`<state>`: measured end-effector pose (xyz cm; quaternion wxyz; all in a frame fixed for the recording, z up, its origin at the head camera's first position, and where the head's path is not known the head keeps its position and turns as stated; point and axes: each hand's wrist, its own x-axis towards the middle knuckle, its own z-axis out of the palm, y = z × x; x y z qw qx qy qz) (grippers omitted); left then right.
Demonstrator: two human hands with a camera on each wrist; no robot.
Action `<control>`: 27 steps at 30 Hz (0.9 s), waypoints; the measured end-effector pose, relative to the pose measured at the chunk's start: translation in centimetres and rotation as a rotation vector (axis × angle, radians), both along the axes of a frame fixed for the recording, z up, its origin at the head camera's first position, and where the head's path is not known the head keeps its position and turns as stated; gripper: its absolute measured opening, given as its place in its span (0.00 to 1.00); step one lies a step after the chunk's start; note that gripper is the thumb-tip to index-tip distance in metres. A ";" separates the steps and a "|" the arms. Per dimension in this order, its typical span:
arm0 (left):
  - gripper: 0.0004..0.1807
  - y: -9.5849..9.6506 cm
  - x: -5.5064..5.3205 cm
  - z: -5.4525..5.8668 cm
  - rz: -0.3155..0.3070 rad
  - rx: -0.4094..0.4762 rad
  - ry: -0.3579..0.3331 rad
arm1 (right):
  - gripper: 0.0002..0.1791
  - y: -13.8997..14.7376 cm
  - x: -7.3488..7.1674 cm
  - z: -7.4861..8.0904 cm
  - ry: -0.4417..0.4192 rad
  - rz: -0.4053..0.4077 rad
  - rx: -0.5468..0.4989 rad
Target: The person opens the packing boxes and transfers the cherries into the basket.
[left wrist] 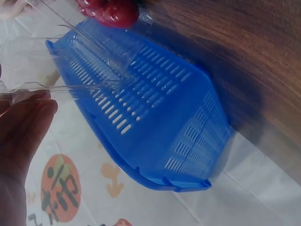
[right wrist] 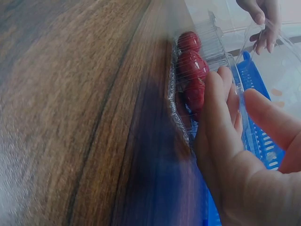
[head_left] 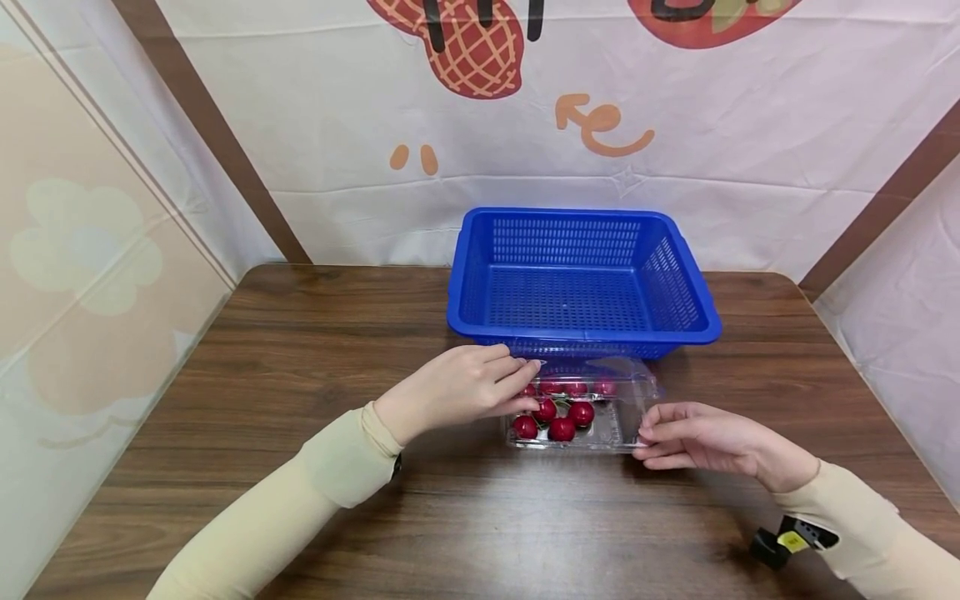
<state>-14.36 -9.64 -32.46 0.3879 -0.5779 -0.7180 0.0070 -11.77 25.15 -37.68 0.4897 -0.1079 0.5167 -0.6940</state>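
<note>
A clear plastic clamshell container [head_left: 606, 427] lies on the table with several red cherries [head_left: 562, 429] inside. Its hinged lid [left wrist: 70, 87] stands partly raised at the far side, close to the blue basket. My left hand [head_left: 459, 387] pinches the lid's edge between thumb and fingers at the left. At the container's right side, my right hand [head_left: 708, 437] holds the edge, with the thumb on one side and the fingers on the other. More cherries [right wrist: 192, 66] show through the clear wall in the right wrist view.
Directly behind the container stands a blue perforated plastic basket [head_left: 585, 335], with nothing in it. The wooden table [head_left: 300, 333] reaches back to a printed cloth [head_left: 337, 125] that hangs behind it, with cloth walls at both sides.
</note>
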 end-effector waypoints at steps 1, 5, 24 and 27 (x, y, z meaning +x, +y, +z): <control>0.23 0.0 0.0 0.1 -0.003 -0.002 -0.006 | 0.12 0.1 0.0 0.0 -0.005 -0.004 0.001; 0.22 -0.1 -0.1 0.3 -0.017 -0.012 -0.038 | 0.12 0.3 -0.1 0.1 -0.014 -0.039 0.018; 0.20 0.0 -0.2 2.1 0.026 -0.013 -0.114 | 0.10 1.3 -0.1 1.1 0.047 -0.105 0.136; 0.20 -0.1 -0.3 2.3 0.042 -0.011 -0.102 | 0.10 1.5 -0.2 1.3 0.062 -0.106 0.150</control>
